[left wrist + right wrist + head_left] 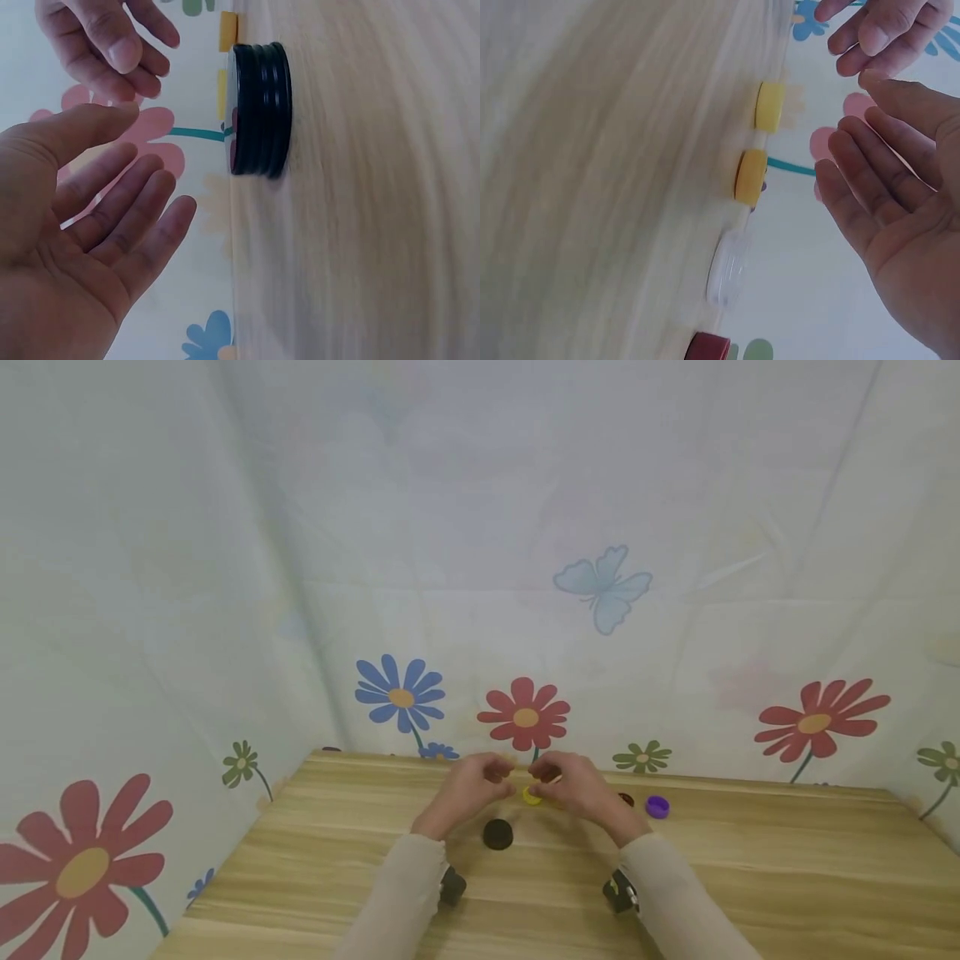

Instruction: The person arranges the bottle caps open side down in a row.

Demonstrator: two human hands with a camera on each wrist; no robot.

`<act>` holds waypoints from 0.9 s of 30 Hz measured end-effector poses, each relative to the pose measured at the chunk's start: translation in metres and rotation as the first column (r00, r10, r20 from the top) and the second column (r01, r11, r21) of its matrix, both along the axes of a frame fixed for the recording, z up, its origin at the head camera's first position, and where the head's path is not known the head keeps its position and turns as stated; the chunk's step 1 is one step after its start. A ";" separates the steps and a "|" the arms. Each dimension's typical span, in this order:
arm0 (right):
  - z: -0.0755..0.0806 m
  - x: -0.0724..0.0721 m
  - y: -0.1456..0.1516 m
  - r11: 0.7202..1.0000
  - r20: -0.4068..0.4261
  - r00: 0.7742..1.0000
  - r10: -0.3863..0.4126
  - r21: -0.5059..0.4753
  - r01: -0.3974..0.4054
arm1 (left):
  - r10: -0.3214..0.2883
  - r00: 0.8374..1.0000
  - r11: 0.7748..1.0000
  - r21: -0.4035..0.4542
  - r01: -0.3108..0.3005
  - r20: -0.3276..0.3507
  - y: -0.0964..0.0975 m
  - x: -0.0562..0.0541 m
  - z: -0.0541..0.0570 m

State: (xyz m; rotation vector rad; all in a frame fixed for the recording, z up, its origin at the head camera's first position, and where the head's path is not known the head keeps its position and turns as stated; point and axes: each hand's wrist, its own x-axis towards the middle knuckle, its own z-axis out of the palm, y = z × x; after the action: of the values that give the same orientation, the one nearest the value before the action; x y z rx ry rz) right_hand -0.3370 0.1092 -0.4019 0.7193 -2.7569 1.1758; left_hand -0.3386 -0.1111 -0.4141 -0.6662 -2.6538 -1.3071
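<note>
My left hand (471, 789) and right hand (577, 787) face each other above the far part of the table, fingers loosely bent and nothing held. In the left wrist view, the left palm (67, 262) shows bare. A black ridged lid (498, 834) lies on the wood just nearer to me than the left hand. Close under the right fingertips is a yellow cap (532, 796). The right wrist view shows a row along the table: that yellow cap (769, 107), an orange cap (751, 177), a clear cap (727, 268) and a dark red cap (707, 347).
To the right of the right hand, a purple cap (657, 807) sits near the table's back edge. The wooden table (750, 868) meets a pale curtain (450, 568) printed with flowers and a butterfly, which also hangs along the left side.
</note>
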 end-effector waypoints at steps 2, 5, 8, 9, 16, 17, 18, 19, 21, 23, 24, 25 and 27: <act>0.000 -0.003 0.003 1.000 -0.007 1.000 0.000 -0.001 0.000 | 0.003 1.000 1.000 0.006 -0.003 -0.008 0.002 -0.001 0.000; -0.002 -0.006 0.005 1.000 -0.016 1.000 -0.005 -0.003 0.005 | 0.015 1.000 1.000 0.028 -0.014 -0.008 0.005 -0.004 0.001; -0.003 -0.009 0.007 1.000 -0.042 0.999 0.004 0.014 -0.003 | 0.025 1.000 0.998 0.059 -0.026 0.014 0.007 -0.006 0.002; -0.004 -0.010 0.007 1.000 -0.046 0.999 0.006 0.021 -0.005 | 0.030 0.999 0.997 0.068 -0.031 0.023 0.008 -0.007 0.003; -0.008 -0.018 0.008 0.996 -0.063 0.998 0.005 0.094 0.001 | 0.049 0.998 0.994 0.092 -0.053 0.038 0.011 -0.014 -0.003; -0.009 -0.019 0.008 0.995 -0.057 0.998 0.000 0.096 0.006 | 0.055 0.998 0.994 0.088 -0.058 0.043 0.012 -0.014 -0.004; -0.010 -0.021 0.008 0.995 -0.048 0.999 -0.002 0.097 0.007 | 0.059 0.997 0.995 0.083 -0.062 0.049 0.013 -0.015 -0.006; -0.011 -0.022 0.008 0.995 -0.032 0.999 -0.006 0.095 0.009 | 0.061 0.997 0.995 0.077 -0.065 0.055 0.014 -0.015 -0.007; -0.013 -0.024 0.007 0.995 -0.011 1.000 -0.010 0.099 0.011 | 0.073 0.994 0.995 0.066 -0.078 0.077 0.015 -0.015 -0.009; -0.016 -0.026 0.006 0.995 0.009 1.000 -0.015 0.101 0.014 | 0.084 0.991 0.994 0.062 -0.090 0.102 0.016 -0.015 -0.011; -0.017 -0.027 0.006 0.995 0.014 1.000 -0.014 0.103 0.012 | 0.087 0.989 0.993 0.065 -0.095 0.116 0.016 -0.015 -0.012; -0.017 -0.027 0.005 0.994 0.016 1.000 -0.018 0.106 0.016 | 0.086 0.989 0.993 0.067 -0.095 0.119 0.017 -0.015 -0.012; -0.018 -0.028 0.005 0.993 0.006 1.000 -0.022 0.118 0.021 | 0.087 0.986 0.992 0.075 -0.099 0.139 0.017 -0.015 -0.012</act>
State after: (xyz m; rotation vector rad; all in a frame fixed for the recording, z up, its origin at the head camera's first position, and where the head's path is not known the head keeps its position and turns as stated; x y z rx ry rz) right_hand -0.3653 0.1143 -0.4203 0.6954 -2.8526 1.0209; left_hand -0.3534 -0.0938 -0.4266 -0.4524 -2.6810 -1.4749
